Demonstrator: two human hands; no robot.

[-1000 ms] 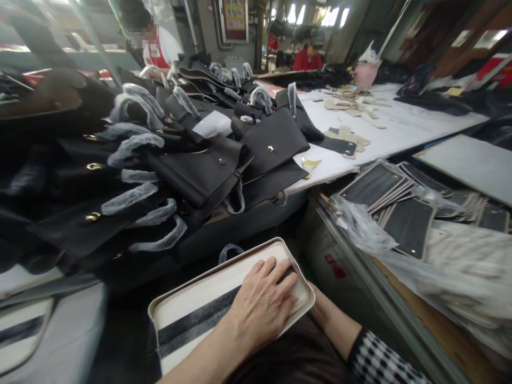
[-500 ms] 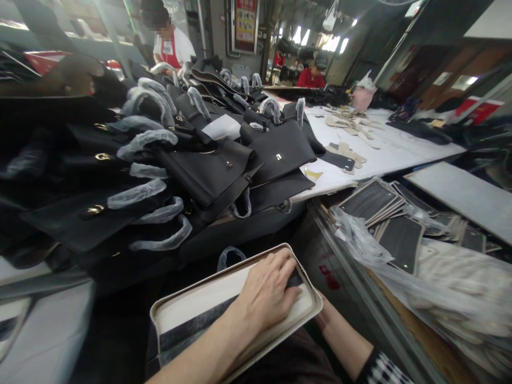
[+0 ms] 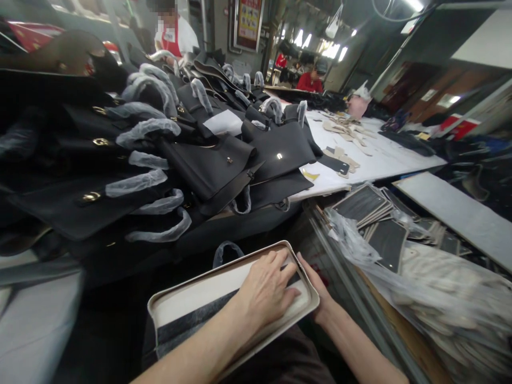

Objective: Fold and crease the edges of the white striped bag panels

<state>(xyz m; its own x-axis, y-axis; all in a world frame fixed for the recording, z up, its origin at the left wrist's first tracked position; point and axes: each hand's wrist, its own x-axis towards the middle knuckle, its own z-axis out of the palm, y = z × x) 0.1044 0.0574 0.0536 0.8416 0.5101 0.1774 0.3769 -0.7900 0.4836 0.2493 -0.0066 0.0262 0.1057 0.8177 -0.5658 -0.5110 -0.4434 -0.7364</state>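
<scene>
A handbag lies tilted across my lap with its mouth facing up. Inside it shows a cream lining with a dark band along the middle, and a pale rim runs all around. My left hand reaches into the mouth near the right end, palm down, its fingers apart and slightly bent against the inside. From outside, my right hand holds the bag's right end; part of its fingers is hidden behind the wall. A plastic-wrapped handle sticks up beyond the far rim.
Many black bags with wrapped handles are heaped on the white table. To my right, dark panels and pale pieces in plastic lie beside a metal-edged stand. A co-worker stands behind the heap.
My right hand has come up along the bag's outer end, so more of it shows. The left hand stays inside the bag, nearly unmoved. The view has shifted slightly.
</scene>
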